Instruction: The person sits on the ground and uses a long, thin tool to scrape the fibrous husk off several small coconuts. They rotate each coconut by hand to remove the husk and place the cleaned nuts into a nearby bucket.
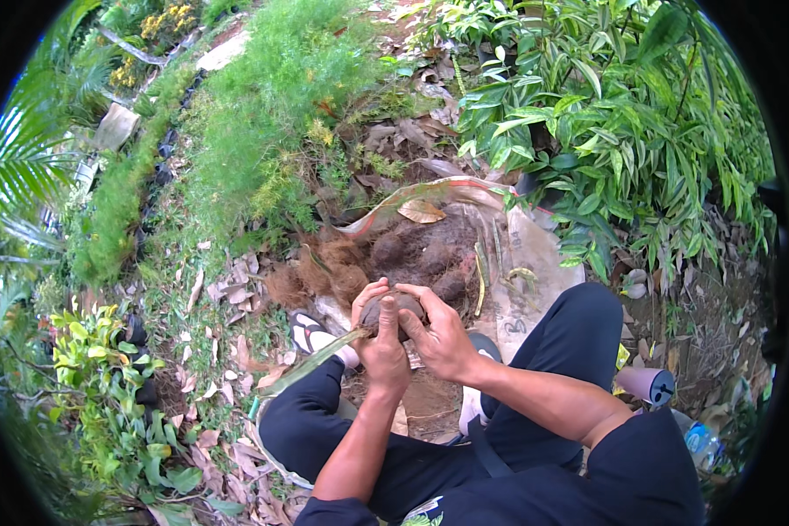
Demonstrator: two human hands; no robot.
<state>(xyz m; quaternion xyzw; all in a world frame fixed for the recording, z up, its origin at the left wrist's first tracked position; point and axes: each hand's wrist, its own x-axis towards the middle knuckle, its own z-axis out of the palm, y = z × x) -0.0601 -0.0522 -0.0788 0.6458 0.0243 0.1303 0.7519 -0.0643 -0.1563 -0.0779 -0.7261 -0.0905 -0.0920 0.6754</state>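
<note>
Between my two hands sits a rounded, dark brown fibrous ball (389, 308), held just above my lap. My left hand (382, 358) grips its near left side, thumb pointing up across it. On the other side my right hand (442, 334) wraps the ball, fingers over its top. A long green leaf strip (319, 358) runs from the ball at my left hand down over my knee; where it joins the ball is hidden. Beyond my hands, dark fibrous clumps (389, 250) and loose brown fibre (347, 281) lie on and beside an opened woven sack (539, 263).
Cut leaf strips (480, 279) and a dry leaf (422, 211) rest on the sack. Feathery green plants (283, 112) and leafy shrubs (605, 131) border it. A pink tumbler (634, 383) and a plastic bottle (699, 442) lie at my right.
</note>
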